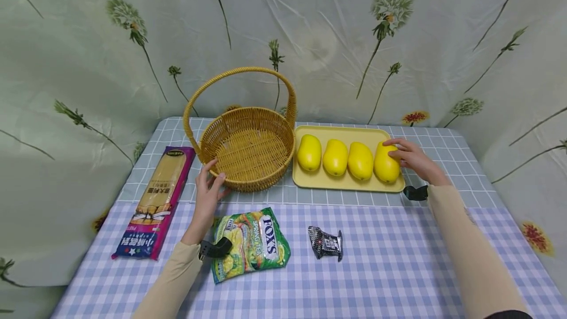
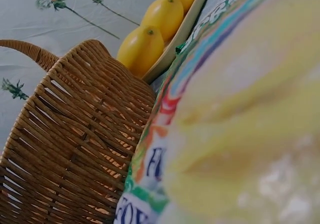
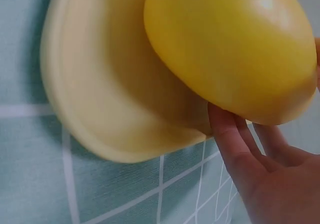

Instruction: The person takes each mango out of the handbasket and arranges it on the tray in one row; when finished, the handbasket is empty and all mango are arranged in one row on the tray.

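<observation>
At the basket's near left rim, my left hand (image 1: 207, 196) holds the edge of a woven basket (image 1: 252, 186) with a tall arched handle. The left wrist view shows the basket's ribbed side (image 2: 75, 129), but not the hand. My right hand (image 1: 414, 159) grips the rightmost yellow mango (image 1: 387, 166), its fingers spread around the fruit. That mango (image 3: 230, 49) lies on a pale yellow tray (image 1: 350, 185), and the right wrist view has fingers (image 3: 235, 144) touching its side. Left of it on the tray are three more mangoes (image 1: 335, 157).
A green FOX'S candy bag (image 1: 252, 245) lies under the left wrist. To its right is a small black wrapped packet (image 1: 326, 243). Along the table's left side lies a long pasta packet (image 1: 157, 201). A flower-printed curtain (image 1: 328, 38) hangs behind the checkered cloth (image 1: 385, 260).
</observation>
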`<state>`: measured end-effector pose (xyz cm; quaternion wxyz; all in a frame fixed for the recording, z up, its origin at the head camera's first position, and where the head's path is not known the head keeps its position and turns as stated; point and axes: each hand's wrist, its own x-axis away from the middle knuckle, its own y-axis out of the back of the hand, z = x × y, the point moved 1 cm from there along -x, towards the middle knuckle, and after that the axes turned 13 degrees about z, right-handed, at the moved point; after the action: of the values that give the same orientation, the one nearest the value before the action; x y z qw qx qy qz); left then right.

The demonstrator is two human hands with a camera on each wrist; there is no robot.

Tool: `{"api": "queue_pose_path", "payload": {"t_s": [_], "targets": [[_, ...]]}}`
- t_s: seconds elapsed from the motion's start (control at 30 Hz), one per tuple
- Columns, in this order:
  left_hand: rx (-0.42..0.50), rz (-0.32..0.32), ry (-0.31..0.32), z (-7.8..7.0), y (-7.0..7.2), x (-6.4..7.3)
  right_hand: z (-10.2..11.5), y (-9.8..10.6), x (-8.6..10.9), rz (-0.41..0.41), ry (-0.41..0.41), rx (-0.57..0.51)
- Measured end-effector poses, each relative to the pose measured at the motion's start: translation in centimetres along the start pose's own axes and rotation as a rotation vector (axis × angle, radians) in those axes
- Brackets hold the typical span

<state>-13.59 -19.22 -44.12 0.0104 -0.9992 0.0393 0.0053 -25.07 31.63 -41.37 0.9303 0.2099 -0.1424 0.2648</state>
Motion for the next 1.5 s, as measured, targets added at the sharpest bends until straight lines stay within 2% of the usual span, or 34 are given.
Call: {"api": "queue_pose_path", "payload": {"t_s": [0.13, 0.47, 0.6, 0.83, 1.0, 1.27, 1.4, 1.5], "targets": [[-0.023, 0.0, -0.016, 0.6, 0.2, -0.2, 0.0, 0.1, -0.5, 0.013, 0.001, 0.051], [-0.003, 0.029, 0.003, 0.6, 0.4, -0.4, 0.7, -0.5, 0.0, 0.014, 0.01, 0.189], [0.007, 0.038, 0.01, 0.5, 0.5, -0.4, 0.7, -0.8, 0.2, 0.011, 0.004, 0.205], [0.057, 0.07, 0.041, -0.9, 0.4, 0.1, 0.6, -1.3, 0.6, -0.019, 0.022, 0.177], [0.07, 0.092, 0.04, -1.9, 0.2, 0.3, 0.7, -1.3, 0.9, -0.042, 0.015, 0.168], [0.083, 0.092, 0.005, -0.7, 0.9, -0.3, 1.3, -1.5, 1.9, -0.136, 0.031, 0.16], [0.08, 0.086, 0.013, -0.9, 0.9, -0.5, 2.0, -2.0, 2.3, -0.226, 0.014, 0.205], [0.076, 0.089, 0.043, -1.5, 1.0, -0.5, 2.7, -2.6, 2.6, -0.28, 0.032, 0.262]]}}
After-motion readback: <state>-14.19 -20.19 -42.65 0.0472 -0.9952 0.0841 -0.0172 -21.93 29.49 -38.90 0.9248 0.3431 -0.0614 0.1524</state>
